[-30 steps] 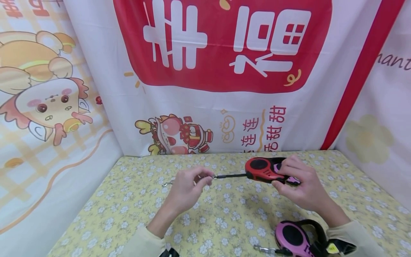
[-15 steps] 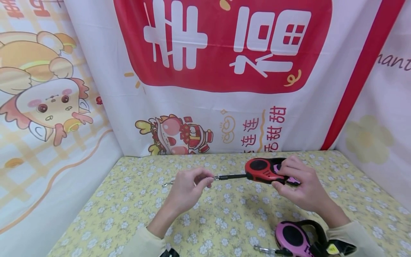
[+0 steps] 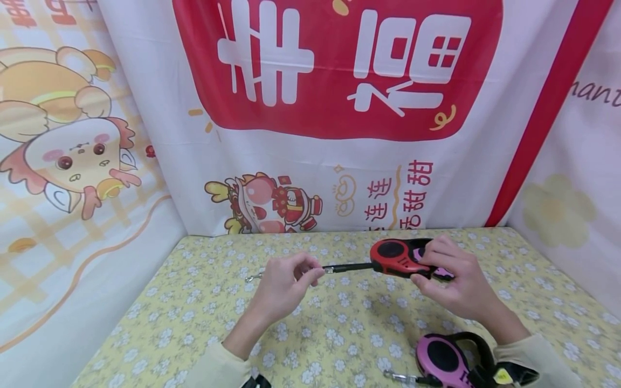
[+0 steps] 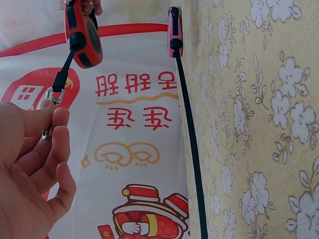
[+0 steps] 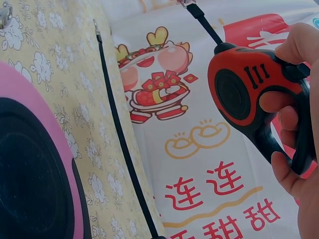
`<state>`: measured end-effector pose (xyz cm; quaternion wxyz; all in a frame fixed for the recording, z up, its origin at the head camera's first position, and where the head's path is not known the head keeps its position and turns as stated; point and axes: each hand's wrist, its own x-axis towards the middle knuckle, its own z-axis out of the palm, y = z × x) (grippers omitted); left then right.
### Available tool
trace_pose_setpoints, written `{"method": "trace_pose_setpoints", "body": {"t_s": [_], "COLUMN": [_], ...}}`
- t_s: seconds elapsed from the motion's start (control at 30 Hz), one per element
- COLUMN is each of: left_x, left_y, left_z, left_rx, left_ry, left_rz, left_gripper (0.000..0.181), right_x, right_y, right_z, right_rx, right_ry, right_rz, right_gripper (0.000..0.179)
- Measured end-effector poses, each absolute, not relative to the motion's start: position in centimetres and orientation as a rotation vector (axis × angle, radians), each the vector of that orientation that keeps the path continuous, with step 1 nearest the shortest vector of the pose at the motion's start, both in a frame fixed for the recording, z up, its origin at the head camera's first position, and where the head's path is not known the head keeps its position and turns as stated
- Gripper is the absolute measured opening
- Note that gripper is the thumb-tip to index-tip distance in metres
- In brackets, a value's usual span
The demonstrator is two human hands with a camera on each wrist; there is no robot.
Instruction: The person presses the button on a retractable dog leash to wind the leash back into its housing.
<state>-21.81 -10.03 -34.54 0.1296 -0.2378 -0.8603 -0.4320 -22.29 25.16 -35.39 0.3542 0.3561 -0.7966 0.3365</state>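
My right hand [image 3: 458, 280] grips the handle of a red and black retractable dog leash [image 3: 394, 253], held above the table. From its nose a short length of black strap [image 3: 354, 267] runs left to a metal clip [image 4: 56, 95]. Thumb and fingers of my left hand [image 3: 283, 283] pinch that clip, covering part of it. Behind the red leash a pink retractable leash [image 4: 174, 30] lies on the table, mostly hidden in the head view. Its long black strap [image 5: 117, 119] is drawn out leftward, ending in a metal clip [image 3: 252, 278] beyond my left hand.
Near the front right lies another pink and black leash [image 3: 439, 353], its metal clip [image 3: 399, 376] pointing left and my right sleeve [image 3: 533, 355] over its handle side. A flowered cloth covers the table [image 3: 335, 334]. Printed curtains [image 3: 339, 118] hang along the back and sides.
My left thumb has shifted very slightly to the right at the clip. The right hand, the red leash and both pink leashes show no clear movement.
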Motion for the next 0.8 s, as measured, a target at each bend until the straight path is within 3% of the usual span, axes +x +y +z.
{"method": "trace_pose_setpoints", "body": {"t_s": [0.8], "left_x": [-21.5], "left_y": [-9.9], "left_z": [-34.35], "left_rx": [-0.636], "left_ry": [-2.525], "left_rz": [-1.265], "left_gripper": [0.014], "right_x": [-22.31], "right_y": [24.83], "right_z": [-35.24], "right_rx": [0.974], "right_ry": [-1.993], "right_rz": [0.875], "right_gripper": [0.032]}}
